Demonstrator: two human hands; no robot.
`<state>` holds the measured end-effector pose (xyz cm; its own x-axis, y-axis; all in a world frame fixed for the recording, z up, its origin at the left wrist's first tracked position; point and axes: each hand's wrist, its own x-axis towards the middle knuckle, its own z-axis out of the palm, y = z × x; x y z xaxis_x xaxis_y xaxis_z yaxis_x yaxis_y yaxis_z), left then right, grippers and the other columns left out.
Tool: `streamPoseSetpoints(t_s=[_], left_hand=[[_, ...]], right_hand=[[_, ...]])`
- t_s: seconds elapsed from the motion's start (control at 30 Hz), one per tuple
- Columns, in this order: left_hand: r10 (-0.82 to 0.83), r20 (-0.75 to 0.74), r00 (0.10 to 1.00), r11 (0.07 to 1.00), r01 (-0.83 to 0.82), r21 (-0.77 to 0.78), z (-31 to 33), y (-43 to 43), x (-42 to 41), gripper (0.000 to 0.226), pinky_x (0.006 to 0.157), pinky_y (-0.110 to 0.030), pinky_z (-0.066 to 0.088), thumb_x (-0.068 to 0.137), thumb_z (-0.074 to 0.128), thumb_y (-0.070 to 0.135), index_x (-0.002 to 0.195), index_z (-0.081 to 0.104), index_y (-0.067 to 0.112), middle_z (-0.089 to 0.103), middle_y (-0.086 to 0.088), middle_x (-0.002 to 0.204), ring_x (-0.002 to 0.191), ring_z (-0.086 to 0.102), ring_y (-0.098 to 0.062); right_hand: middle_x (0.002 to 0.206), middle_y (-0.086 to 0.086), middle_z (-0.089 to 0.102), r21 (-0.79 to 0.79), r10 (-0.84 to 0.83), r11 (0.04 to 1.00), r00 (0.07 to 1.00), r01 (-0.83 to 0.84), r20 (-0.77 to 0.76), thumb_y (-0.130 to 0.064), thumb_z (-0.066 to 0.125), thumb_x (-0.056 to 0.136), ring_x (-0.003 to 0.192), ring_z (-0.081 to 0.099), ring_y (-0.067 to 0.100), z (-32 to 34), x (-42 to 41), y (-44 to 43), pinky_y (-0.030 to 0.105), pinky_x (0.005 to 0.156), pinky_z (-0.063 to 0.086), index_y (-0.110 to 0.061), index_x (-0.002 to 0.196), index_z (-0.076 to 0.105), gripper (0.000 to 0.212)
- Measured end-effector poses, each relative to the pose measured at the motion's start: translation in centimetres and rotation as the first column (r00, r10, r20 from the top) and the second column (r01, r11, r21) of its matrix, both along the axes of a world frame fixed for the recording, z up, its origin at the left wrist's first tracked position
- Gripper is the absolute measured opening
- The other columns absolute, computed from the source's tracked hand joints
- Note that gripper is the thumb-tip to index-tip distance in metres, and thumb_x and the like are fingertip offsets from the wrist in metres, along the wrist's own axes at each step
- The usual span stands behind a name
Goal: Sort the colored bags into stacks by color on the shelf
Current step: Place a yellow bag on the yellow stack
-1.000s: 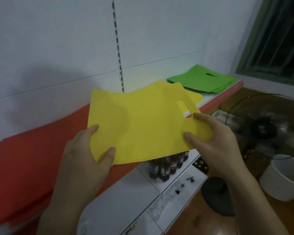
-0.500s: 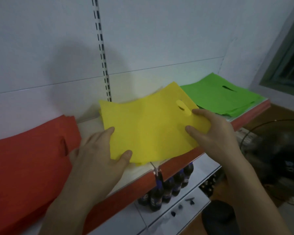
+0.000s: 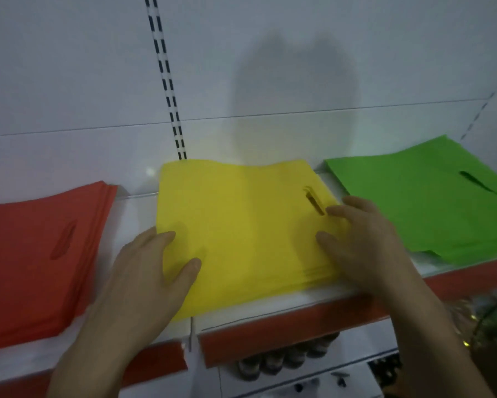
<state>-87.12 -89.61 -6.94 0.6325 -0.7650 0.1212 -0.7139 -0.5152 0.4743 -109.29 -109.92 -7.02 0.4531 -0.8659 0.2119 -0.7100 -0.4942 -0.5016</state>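
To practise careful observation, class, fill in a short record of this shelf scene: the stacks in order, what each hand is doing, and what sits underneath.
left stack: red bags
middle stack: yellow bags
right stack: green bags
surface: shelf, stacks apart
left hand: rests on the yellow bags' left edge
right hand: rests on their right side, by the handle slot
below: bottles
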Motion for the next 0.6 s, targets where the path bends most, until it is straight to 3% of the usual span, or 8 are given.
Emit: streamPoseSetpoints(t_s=[0.1,0.3,0.47,0.6], left_hand=[[0.085,0.000,0.996,0.996,-0.085,0.035,-0.7,-0.2,-1.6,0.069,0.114,-0.037,0.027,0.084,0.062,0.055,0.141,0.052,0.018,0.030,-0.002,0.160,0.144,0.032,-0.019],[0.181,0.038,0.983,0.983,-0.179,-0.047,-0.4,-0.3,-3.8,0.065,0.115,-0.036,0.024,0.086,0.064,0.048,0.143,0.050,0.020,0.034,-0.001,0.158,0.144,0.032,-0.018],[0.268,0.179,0.947,0.952,-0.232,-0.200,1.7,1.8,-3.0,0.049,0.107,-0.032,0.035,0.090,0.064,0.040,0.128,0.063,0.010,0.059,-0.008,0.137,0.127,0.054,-0.025],[0.371,0.232,0.899,0.916,-0.314,-0.248,2.9,7.0,-1.8,0.045,0.107,-0.030,0.034,0.093,0.062,0.034,0.130,0.061,0.010,0.060,-0.006,0.137,0.127,0.053,-0.022]], right_hand=[[0.150,0.004,0.045,0.026,0.086,0.996,0.995,-0.085,-0.045,-0.039,0.072,0.085,0.133,0.046,0.023,-0.4,-1.2,-1.3,0.032,0.109,0.034,-0.017,0.133,0.062,0.054],[0.148,0.005,0.048,-0.057,0.207,0.976,0.978,-0.209,-0.038,-0.039,0.070,0.087,0.133,0.046,0.024,0.4,-1.5,-2.6,0.033,0.110,0.034,-0.017,0.134,0.060,0.053],[0.137,-0.001,0.059,-0.125,0.407,0.908,0.912,-0.400,0.042,-0.037,0.066,0.091,0.129,0.049,0.019,1.5,1.9,-0.3,0.025,0.105,0.030,-0.018,0.133,0.061,0.046],[0.142,-0.006,0.055,-0.134,0.567,0.819,0.822,-0.558,0.046,-0.039,0.061,0.095,0.136,0.042,0.014,1.6,6.3,4.1,0.023,0.108,0.027,-0.022,0.139,0.055,0.048]])
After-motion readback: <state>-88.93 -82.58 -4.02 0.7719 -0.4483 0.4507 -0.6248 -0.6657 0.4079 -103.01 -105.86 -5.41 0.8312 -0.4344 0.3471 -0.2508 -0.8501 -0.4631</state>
